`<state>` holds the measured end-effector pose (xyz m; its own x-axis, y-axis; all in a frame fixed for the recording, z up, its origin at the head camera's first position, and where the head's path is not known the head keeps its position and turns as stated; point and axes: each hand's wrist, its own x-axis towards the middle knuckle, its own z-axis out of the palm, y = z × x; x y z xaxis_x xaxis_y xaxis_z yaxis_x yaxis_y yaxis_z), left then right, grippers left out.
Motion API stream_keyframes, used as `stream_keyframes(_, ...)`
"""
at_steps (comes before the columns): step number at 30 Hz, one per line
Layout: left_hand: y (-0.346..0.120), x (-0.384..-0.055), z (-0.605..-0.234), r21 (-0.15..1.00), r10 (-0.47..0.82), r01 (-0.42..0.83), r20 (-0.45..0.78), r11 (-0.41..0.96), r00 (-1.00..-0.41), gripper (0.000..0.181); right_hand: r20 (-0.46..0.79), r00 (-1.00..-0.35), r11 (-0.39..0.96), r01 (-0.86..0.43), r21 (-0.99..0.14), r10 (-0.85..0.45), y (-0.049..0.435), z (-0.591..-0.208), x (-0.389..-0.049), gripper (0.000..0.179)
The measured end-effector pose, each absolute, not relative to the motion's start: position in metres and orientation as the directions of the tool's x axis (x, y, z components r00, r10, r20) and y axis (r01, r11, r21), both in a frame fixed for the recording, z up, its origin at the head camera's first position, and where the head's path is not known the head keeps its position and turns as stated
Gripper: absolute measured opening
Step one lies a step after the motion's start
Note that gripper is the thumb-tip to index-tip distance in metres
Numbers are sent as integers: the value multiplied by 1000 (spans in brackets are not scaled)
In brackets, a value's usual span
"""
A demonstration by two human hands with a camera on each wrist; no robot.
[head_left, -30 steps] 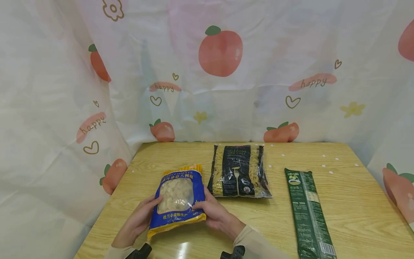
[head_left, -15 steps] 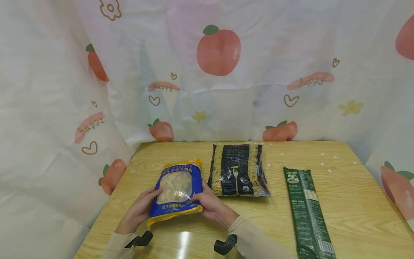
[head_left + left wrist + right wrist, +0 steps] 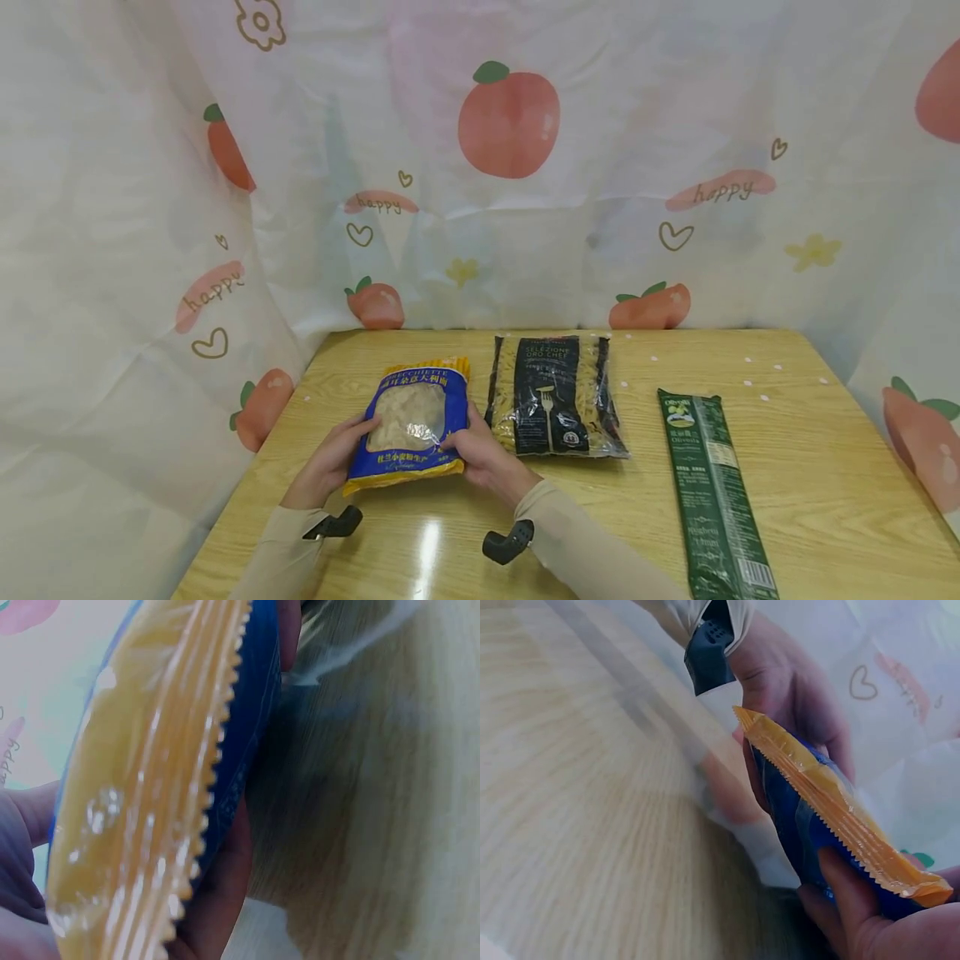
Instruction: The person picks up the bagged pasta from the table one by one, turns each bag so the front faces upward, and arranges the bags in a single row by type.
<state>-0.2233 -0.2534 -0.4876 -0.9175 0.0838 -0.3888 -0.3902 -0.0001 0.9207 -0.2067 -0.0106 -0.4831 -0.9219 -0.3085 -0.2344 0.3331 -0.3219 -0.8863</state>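
Both hands hold a blue and yellow bag of orecchiette pasta point(image 3: 408, 421), its clear window facing up. My left hand point(image 3: 330, 458) grips the left side, thumb on the front. On the right side my right hand point(image 3: 483, 450) grips it the same way, thumb over the lower corner and fingers behind. The left wrist view shows the bag's crimped yellow end point(image 3: 157, 772) close up, with fingers under the blue back. In the right wrist view the bag point(image 3: 825, 810) is tilted above the table between the two hands.
A black and clear bag of penne point(image 3: 551, 396) lies at the back middle of the wooden table point(image 3: 600, 517), just right of the held bag. Farther right lies a long green spaghetti pack point(image 3: 712, 492). A fruit-print curtain point(image 3: 510, 250) closes off the back and sides.
The orecchiette bag has moved away from the body, toward the back of the table, with both hands still gripping it. The penne and spaghetti packs stay in place.
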Motion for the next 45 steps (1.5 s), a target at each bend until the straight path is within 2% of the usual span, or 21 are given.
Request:
stream_keyframes(10,-251,-244,-490,932,84,-362,-361,12,-929,59,-267,-939,-252,318,-914,-217,-18,-486,-224,104)
stream_keyframes(17,-252,-261,-489,929,46,-364,-367,73,-929,61,-284,-945,-236,318,-918,-164,-22,-485,-234,100)
stream_keyframes(24,-254,-275,-490,923,14,-368,-372,114,-928,64,-313,-941,-245,337,-909,-130,-25,-489,-241,103)
stream_keyframes(35,-256,-284,-493,924,6,-354,-359,146,-933,65,-296,-950,-259,313,-914,-102,-29,-492,-247,101)
stream_keyframes(45,-254,-290,-497,924,-9,-350,-353,153,-936,63,-292,-954,-217,301,-929,-71,-29,-489,-249,102)
